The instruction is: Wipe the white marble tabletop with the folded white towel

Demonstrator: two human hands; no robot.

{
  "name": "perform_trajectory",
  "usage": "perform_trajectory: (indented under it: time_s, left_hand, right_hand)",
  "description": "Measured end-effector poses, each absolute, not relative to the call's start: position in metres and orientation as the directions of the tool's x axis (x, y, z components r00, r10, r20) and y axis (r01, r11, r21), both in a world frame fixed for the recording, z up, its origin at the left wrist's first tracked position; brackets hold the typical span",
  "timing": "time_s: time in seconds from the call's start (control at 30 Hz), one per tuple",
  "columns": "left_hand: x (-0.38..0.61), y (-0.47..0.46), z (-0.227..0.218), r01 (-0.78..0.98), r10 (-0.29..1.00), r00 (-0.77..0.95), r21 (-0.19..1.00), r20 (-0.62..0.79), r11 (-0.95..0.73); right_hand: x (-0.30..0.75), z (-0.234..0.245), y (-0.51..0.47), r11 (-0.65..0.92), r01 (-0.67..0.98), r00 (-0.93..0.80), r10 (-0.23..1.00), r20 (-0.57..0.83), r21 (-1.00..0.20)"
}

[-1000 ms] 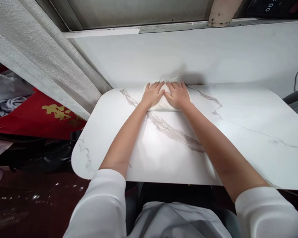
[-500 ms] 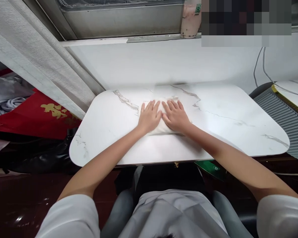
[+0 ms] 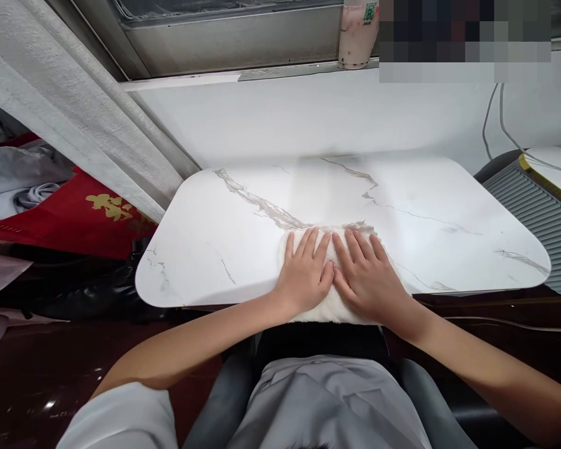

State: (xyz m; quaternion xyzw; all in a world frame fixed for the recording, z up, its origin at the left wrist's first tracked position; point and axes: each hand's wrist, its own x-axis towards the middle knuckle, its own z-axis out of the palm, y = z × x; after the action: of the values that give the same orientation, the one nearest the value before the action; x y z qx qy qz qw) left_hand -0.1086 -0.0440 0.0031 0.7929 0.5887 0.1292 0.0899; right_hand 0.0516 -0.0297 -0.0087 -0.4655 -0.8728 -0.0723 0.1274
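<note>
A white, fluffy cloth (image 3: 330,305) lies on the white marble-patterned tabletop (image 3: 206,237), and its near edge hangs past the table's front edge. Flat on the left part of the cloth rests my left hand (image 3: 306,271), fingers spread and pointing away from me. My right hand (image 3: 369,271) presses on the right part in the same way, its fingers also apart. The two thumbs nearly touch in the middle of the cloth. Neither hand grips it; both lie on top.
A cup with a pink drink (image 3: 356,37) stands on the window ledge (image 3: 290,72). At the right is a grey ribbed panel (image 3: 528,218) with cables (image 3: 505,118) above it. A red bag with gold print (image 3: 98,212) lies left of the table, beside a pale curtain (image 3: 75,93).
Both hands and the cloth under them have slid toward me and slightly right, from the middle of the tabletop to its front edge. The view has shifted a little.
</note>
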Motion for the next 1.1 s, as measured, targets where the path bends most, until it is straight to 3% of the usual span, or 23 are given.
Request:
perform_trajectory:
  time_s: [0.13,0.33,0.67,0.83,1.1]
  left_hand:
    - [-0.103,-0.003,0.003,0.914,0.968,0.228,0.320,0.108,-0.251]
    - [-0.102,0.095,-0.002,0.905,0.970,0.188,0.356,0.154,-0.232]
    - [-0.106,0.204,-0.005,0.916,0.971,0.126,0.351,0.205,-0.193]
    - [-0.105,0.218,-0.007,0.906,0.963,0.100,0.378,0.249,-0.192]
    - [-0.102,0.205,-0.006,0.922,0.973,0.106,0.345,0.203,-0.173]
  right_hand:
    - [0.050,-0.004,0.016,0.527,0.849,-0.521,0.830,0.198,0.027]
    - [0.046,-0.001,0.119,0.488,0.871,-0.482,0.870,0.101,-0.048]
    - [0.034,-0.001,0.227,0.467,0.879,-0.447,0.878,0.168,-0.098]
    - [0.034,-0.004,0.241,0.447,0.887,-0.418,0.884,0.209,-0.118]
    - [0.038,-0.006,0.225,0.440,0.889,-0.405,0.885,0.230,-0.125]
